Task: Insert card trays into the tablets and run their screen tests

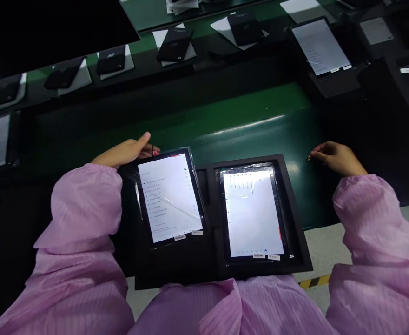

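My left hand (135, 149) is at the top left corner of a lit tablet (169, 200) in clear film, thumb raised and fingers curled beside the tablet's top edge. A small red piece (155, 152) shows at those fingers; part of them is hidden. This tablet lies askew over the left side of a black tray (300, 260) and juts past its top edge. A second lit tablet (253, 214), also in film, lies in the tray's right compartment. Off to the right, my right hand (335, 156) pinches a tiny red and green piece (309, 157) above the green surface.
Several dark devices, such as one (176, 44), lie on white sheets along the back shelf. Another lit tablet (321, 46) is at the back right. A dark panel (51, 32) overhangs the upper left. The green work surface (246, 135) stretches behind the tray.
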`<state>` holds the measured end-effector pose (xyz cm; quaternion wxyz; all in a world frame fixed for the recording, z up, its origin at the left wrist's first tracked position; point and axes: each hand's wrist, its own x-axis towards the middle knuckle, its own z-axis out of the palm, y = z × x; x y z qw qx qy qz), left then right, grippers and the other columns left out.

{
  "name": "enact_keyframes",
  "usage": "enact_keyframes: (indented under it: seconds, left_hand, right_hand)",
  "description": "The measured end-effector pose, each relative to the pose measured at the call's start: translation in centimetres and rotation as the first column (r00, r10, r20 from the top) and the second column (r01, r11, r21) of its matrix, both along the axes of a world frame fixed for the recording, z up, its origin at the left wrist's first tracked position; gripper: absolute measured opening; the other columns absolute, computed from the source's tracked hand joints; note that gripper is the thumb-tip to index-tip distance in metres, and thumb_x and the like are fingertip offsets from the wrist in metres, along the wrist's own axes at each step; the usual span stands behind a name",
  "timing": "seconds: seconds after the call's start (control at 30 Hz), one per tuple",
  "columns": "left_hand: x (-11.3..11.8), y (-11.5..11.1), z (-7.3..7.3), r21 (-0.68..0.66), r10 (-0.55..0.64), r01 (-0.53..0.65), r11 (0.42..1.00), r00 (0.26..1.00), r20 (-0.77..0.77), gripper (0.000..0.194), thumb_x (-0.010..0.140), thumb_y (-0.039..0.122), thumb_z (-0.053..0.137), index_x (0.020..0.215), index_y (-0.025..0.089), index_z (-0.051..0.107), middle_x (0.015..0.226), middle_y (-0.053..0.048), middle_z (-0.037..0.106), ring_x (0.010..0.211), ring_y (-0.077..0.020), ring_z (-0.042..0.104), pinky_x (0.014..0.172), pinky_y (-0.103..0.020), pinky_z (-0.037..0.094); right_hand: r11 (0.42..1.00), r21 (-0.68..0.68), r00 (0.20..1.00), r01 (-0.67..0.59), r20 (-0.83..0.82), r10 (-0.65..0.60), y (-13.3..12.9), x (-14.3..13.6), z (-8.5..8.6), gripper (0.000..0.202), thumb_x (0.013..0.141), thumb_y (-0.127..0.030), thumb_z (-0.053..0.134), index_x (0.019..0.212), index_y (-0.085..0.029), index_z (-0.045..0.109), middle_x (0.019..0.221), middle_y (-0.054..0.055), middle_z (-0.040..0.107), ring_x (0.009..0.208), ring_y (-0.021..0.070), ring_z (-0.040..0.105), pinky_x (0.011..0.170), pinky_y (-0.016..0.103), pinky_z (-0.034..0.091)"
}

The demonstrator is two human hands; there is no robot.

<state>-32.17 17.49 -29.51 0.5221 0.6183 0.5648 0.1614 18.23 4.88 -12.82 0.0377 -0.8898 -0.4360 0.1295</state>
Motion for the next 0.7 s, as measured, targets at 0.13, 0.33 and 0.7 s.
enact_keyframes:
  seconds: [0.13, 0.33, 0.7]
  left_hand:
    - [6.3, -4.1, 2.8, 0.587, 0.100, -0.057, 0.808, 0.994, -0.041, 0.046, 0.098, 0.051, 0.038, 0.105, 0.015, 0.065, 0.117, -0.010, 0.064, 0.111, -0.0259, 0.050, 0.100, -0.045, 0.036]
    - [17.4, -10.7, 3.7, 0.776, -0.274, 0.445, 0.446, 0.894, -0.356, 0.037, 0.098, 0.031, 0.036, 0.096, 0.007, 0.064, 0.094, -0.014, 0.065, 0.084, -0.0233, 0.057, 0.072, -0.035, 0.041]
    - [20.4, -11.7, 3.1, 0.688, -0.222, 0.451, 0.568, 0.889, -0.400, 0.035, 0.097, 0.028, 0.034, 0.093, 0.007, 0.062, 0.090, -0.015, 0.061, 0.085, -0.0259, 0.054, 0.073, -0.037, 0.039]
  right_hand:
    - [1.000, -0.017, 1.000, 0.015, -0.011, -0.015, -0.1, 0.0, 0.1, 0.007, 0.085, -0.019, 0.063, 0.082, -0.014, 0.060, 0.086, 0.007, 0.066, 0.074, 0.0117, 0.056, 0.068, 0.027, 0.041]
    - [1.000, 0.016, 1.000, -0.026, -0.009, 0.026, -0.4, 0.1, 0.5, 0.017, 0.079, -0.025, 0.071, 0.090, -0.015, 0.064, 0.083, 0.005, 0.064, 0.072, 0.0126, 0.055, 0.070, 0.030, 0.041]
    - [0.987, 0.143, 0.950, -0.068, -0.293, 0.108, -0.5, -1.5, 1.8, 0.014, 0.072, -0.029, 0.076, 0.071, -0.018, 0.068, 0.075, 0.003, 0.069, 0.070, 0.0122, 0.063, 0.069, 0.025, 0.048]
